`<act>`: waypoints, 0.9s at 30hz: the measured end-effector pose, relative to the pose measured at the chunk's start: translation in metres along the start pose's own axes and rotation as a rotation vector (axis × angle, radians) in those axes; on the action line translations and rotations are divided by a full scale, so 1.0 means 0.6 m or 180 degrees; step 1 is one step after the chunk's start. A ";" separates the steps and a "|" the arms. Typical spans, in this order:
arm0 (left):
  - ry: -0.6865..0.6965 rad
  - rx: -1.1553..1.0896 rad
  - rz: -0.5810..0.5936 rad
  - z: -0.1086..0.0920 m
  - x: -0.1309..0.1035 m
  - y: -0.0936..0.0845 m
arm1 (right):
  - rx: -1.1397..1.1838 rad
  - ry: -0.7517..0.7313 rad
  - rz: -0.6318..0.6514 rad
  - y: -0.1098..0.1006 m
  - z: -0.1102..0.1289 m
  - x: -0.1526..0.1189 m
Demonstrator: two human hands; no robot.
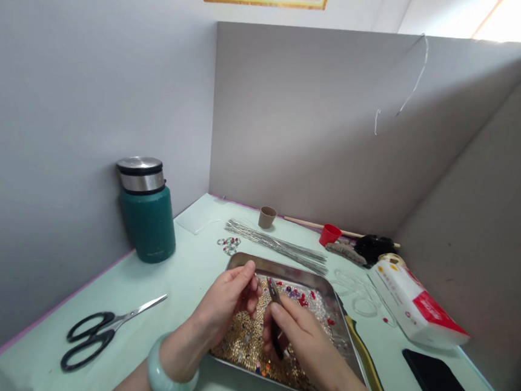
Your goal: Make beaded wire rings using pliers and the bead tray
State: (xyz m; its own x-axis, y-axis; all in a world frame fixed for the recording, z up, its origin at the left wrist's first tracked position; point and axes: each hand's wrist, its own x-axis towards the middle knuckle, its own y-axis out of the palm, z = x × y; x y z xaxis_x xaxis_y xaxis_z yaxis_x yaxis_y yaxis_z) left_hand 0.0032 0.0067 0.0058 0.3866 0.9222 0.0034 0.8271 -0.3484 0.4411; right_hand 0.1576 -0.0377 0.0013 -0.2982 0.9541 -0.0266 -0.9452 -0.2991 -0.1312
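Over a metal tray full of beads are both of my hands. My right hand is wrapped round dark-handled pliers, their jaws pointing up and to the left. Close to the jaws, my left hand is closed in a pinch; a small shiny bit shows at its fingertips, too small to name. Gold beads cover much of the tray, with red, purple and clear beads toward its far right side. A pale green bangle circles my left wrist.
Scissors and a teal flask stand to the left. Behind the tray lie thin metal wires, a beaded piece, a brown cup and a red cup. A tissue pack and black phone lie right.
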 end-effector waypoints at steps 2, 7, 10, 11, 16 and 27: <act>-0.0045 0.0015 0.0033 0.002 0.000 -0.002 | -0.0014 -0.0022 -0.0005 0.000 0.001 0.001; -0.0167 -0.0104 0.0196 0.005 0.000 -0.008 | -0.0412 -0.0204 -0.0406 -0.001 0.006 0.005; -0.0129 0.0132 0.0310 0.002 -0.002 -0.006 | -0.0510 -0.0252 -0.0856 -0.002 0.008 0.007; -0.0119 0.0215 0.0350 0.001 -0.003 -0.005 | -0.0534 -0.0288 -0.0985 -0.002 0.007 0.007; -0.0221 0.0386 0.0559 0.005 -0.005 0.000 | -0.0985 -0.0821 -0.1227 -0.002 0.002 0.006; -0.0409 0.0473 0.0485 0.006 -0.008 0.005 | -0.1831 -0.1751 -0.1339 0.008 -0.001 -0.001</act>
State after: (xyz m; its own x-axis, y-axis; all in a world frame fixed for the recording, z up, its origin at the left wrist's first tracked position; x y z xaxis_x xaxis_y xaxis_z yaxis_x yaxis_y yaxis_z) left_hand 0.0053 0.0008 0.0037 0.5523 0.8316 -0.0584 0.8025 -0.5114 0.3073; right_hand 0.1533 -0.0396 0.0000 -0.1039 0.7974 0.5944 -0.8219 0.2677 -0.5028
